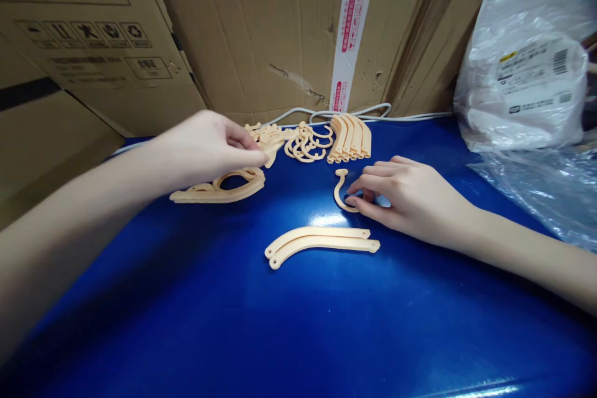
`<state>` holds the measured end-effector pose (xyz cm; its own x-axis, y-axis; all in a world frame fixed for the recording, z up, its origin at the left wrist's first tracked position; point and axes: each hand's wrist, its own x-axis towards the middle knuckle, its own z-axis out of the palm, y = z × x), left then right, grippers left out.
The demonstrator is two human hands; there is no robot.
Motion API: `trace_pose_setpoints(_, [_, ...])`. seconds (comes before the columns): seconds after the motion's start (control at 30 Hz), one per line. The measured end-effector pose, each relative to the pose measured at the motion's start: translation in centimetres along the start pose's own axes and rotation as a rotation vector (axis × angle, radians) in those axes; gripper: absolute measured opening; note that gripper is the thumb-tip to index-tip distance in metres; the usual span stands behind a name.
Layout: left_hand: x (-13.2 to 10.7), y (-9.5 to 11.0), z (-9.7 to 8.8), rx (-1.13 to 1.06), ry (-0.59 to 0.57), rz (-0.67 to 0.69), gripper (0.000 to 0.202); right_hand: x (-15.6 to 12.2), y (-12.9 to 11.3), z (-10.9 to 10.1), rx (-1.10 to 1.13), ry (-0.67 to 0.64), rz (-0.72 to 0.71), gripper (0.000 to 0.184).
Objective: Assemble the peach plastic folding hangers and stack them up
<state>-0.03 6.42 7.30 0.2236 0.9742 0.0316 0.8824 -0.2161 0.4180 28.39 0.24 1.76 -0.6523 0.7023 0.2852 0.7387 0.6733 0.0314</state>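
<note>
Working before brown corrugated cardboard boxes [265, 25], over a glossy blue tabletop [298, 323], with left hand [219, 143] and right hand [401, 194], both bare. On the left, half-closed at a jumbled pile of beige plastic parts [278, 137]; impossible to tell whether gripping one. On the right, behind two long curved beige plastic bars [321, 242] laid side by side, pinching a small beige plastic hook [339, 191].

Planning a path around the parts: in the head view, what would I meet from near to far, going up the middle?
Pair of curved hanger arms → loose hanger hook → bunched row of hanger arms → white cord → cardboard box at the back.
</note>
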Motion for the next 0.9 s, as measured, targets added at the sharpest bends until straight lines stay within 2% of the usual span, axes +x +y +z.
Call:
trace_pose_setpoints(0.03, [-0.5, 0.3, 0.5, 0.032, -0.057, -0.032, 0.025, 0.0, 0.1, 0.0, -0.001, -0.003, -0.001, 0.026])
trace_pose_setpoints(0.1, [-1.5, 0.7, 1.7, 0.028, -0.158, 0.045, 0.025, 0.0, 0.2, 0.1, -0.004, -0.004, -0.005, 0.027])
trace_pose_setpoints(0.2, [-2.3, 1.1, 2.8, 0.089, -0.208, 0.096, 0.026, 0.0, 0.3, 0.1, -0.014, -0.003, -0.007, 0.027])
trace_pose_setpoints(0.33, [-2.2, 1.0, 3.1, 0.124, -0.243, 0.105, 0.027, 0.1, 0.2, 0.0, -0.019, -0.007, -0.002, 0.026])
trace_pose_setpoints(0.6, [-3.1, 1.9, 3.9, 0.130, -0.086, 0.076, 0.036, 0.0, 0.2, 0.1, 0.007, -0.022, 0.021, 0.026])
trace_pose_setpoints(0.73, [-3.9, 2.2, 5.0, 0.209, -0.025, 0.171, 0.031, 0.1, 0.0, 0.2, 0.026, -0.015, 0.026, 0.024])
trace_pose_setpoints(0.9, [-4.6, 1.5, 5.7, 0.309, 0.060, 0.280, 0.029, 0.3, -0.4, 0.3, 0.038, 0.029, -0.001, 0.023])
